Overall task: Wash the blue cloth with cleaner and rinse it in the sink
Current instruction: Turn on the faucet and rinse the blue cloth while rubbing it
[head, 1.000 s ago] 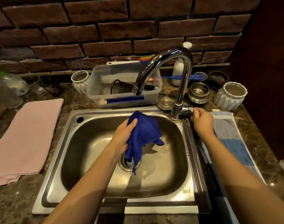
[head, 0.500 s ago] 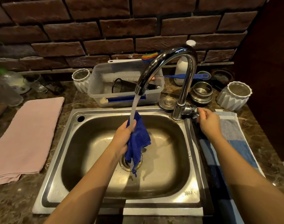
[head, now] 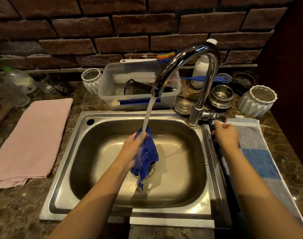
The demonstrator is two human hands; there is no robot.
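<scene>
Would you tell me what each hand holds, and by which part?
The left hand grips the blue cloth near its top; whether the right hand holds the tap handle cannot be told.

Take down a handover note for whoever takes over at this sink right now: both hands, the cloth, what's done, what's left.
Left hand grips the blue cloth under the faucet stream, above the sink drain.
Right hand is by the tap handle; blurred, contact unclear.
Done: water on, cloth wetting.
Left: apply cleaner, scrub, rinse, shut off water.

Two white pots (head: 92,80) (head: 256,100), two towels (head: 32,138) (head: 255,152), perhaps two bowls (head: 221,96).
</scene>
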